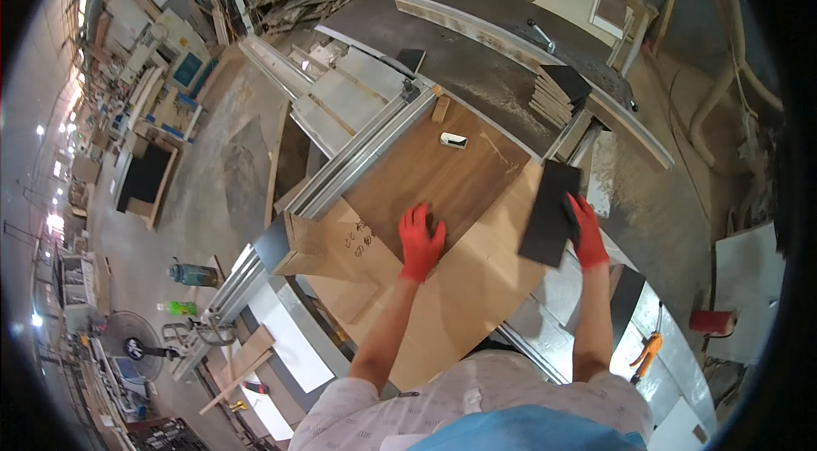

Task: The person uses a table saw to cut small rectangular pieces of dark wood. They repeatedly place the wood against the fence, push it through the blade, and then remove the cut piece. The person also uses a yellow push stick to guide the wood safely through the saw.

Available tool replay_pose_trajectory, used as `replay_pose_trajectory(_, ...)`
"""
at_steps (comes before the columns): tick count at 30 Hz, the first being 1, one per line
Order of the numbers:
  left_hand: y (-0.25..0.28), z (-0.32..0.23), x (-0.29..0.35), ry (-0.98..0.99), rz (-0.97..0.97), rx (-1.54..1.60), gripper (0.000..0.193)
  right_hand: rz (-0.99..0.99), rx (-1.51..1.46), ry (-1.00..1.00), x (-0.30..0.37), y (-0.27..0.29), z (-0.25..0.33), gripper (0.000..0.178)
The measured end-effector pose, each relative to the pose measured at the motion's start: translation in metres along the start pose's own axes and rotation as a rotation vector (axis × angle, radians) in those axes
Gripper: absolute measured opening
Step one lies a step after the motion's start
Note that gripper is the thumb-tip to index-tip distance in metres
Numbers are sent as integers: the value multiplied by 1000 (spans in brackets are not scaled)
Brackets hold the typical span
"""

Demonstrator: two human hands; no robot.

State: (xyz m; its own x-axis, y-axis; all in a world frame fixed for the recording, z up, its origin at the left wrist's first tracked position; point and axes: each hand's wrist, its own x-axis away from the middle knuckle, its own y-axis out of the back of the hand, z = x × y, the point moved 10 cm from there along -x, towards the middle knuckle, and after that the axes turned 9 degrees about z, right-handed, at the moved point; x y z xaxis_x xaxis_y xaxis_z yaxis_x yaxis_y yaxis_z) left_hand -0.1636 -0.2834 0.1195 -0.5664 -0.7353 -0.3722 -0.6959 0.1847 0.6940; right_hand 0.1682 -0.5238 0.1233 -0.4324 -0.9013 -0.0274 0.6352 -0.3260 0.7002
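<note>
My left hand (420,240), in a red glove, lies flat with fingers spread on a brown wood-grain board (442,174) resting on the saw table. My right hand (587,231), also red-gloved, grips the near edge of a small black rectangular panel (549,211) held over the board's right side. A stack of similar dark panels (559,94) sits farther back on the machine top. A small white block (454,140) lies on the brown board near its far end.
A cardboard sheet (464,298) lies under the board. An aluminium fence rail (362,157) runs along the left. A small wooden block (440,108) sits by the rail. An orange tool (647,349) lies at the right. Bottles (191,274) stand on the floor at left.
</note>
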Motion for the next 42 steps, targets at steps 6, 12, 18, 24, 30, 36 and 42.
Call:
replay_pose_trajectory(6, -43, 52, -123, 212, -60, -101, 73, 161, -1128, -181, -263, -99, -6, 46)
replay_pose_trajectory(12, -79, 37, -162, 157, 18, -116, 91, 122, -837, -58, -410, -125, -67, 54)
replay_pose_trajectory(18, -77, 41, -182, 179, -7, -136, 105, 301, -331, -142, -416, -181, -38, 72)
replay_pose_trajectory(24, -92, 35, -204, 248, -57, -174, 110, 336, -273, -230, -399, -166, -18, 84)
replay_pose_trajectory(30, -99, 43, -213, 286, -101, -149, 109, 411, -316, -273, -394, -163, 2, 61)
replay_pose_trajectory(36, -119, 40, -250, 363, 24, -71, 113, 400, -258, -326, -405, -164, -38, 71)
replay_pose_trajectory(42, -137, 42, -252, 279, 96, -139, 108, 212, 248, -311, -385, -133, 1, 72)
